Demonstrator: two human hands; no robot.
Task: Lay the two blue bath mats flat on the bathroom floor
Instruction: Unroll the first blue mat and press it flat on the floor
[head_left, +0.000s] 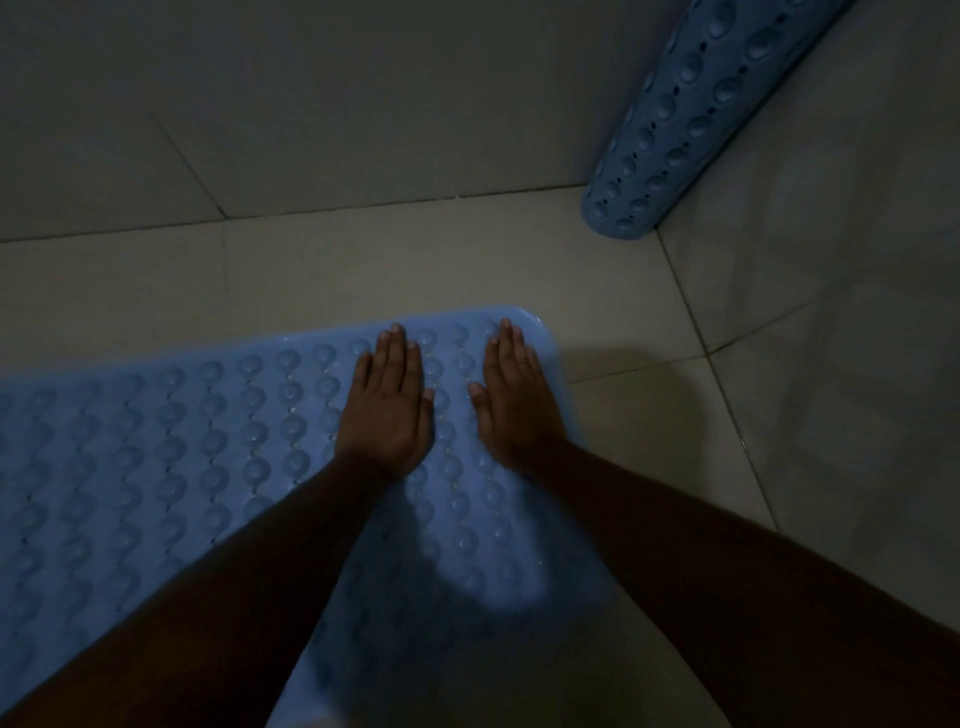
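Blue mat (156, 441) flat, beneath left grip (387, 410), right grip (514, 400)

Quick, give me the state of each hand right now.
Left hand: open, fingers straight, pressing flat on the unrolled blue mat.
Right hand: open, fingers straight, pressing flat on the same mat, holding nothing.

We lose flat mat (156, 441) past left and bottom picture edges; full length unseen. Rolled mat (675, 119) in corner runs out top edge, upper end cut off. Left forearm (234, 571) and right forearm (701, 545) cover mat's near part. Shadow between them too dark for us to read bumps. Mat surface under left hand (387, 405) and right hand (514, 400) hidden from us.
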